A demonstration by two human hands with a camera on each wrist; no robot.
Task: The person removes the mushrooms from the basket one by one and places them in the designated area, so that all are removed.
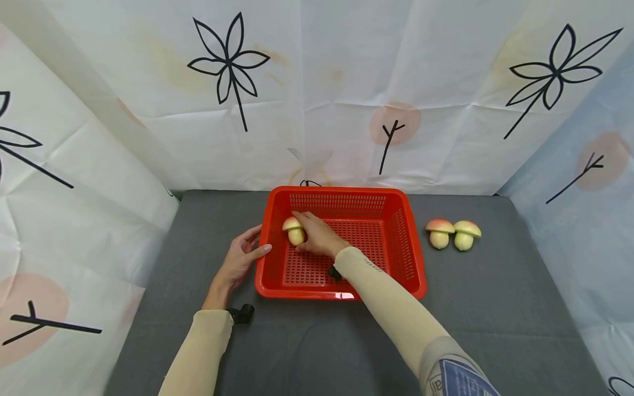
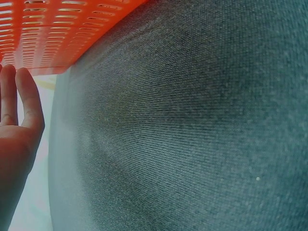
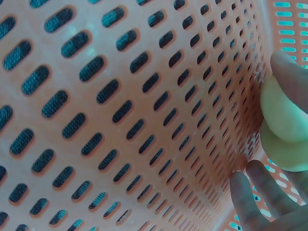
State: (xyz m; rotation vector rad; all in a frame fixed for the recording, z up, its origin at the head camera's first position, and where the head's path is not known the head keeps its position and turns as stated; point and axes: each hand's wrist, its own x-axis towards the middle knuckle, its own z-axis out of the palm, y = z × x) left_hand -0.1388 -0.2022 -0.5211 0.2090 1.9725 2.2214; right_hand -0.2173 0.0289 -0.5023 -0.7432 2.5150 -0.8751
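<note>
Inside the red plastic basket [image 1: 342,292], near its left end, is a toy mushroom [image 1: 296,236] with a pale stem and a reddish-yellow cap. My right hand [image 1: 319,236] holds it from the right. In the right wrist view one digit lies along the mushroom [image 3: 279,120], while other fingers [image 3: 243,195] spread out beside it. At the basket's left rim is my left hand [image 1: 238,261], its thumb at the rim and its fingers along the outside wall. Those fingers [image 2: 31,96] look nearly straight in the left wrist view, tips right by the perforated wall.
Right of the basket, two more toy mushrooms stand side by side on the grey table, a red-capped one [image 1: 439,234] and a yellower one [image 1: 465,235]. A white patterned cloth [image 1: 337,71] hangs behind the table and at both sides.
</note>
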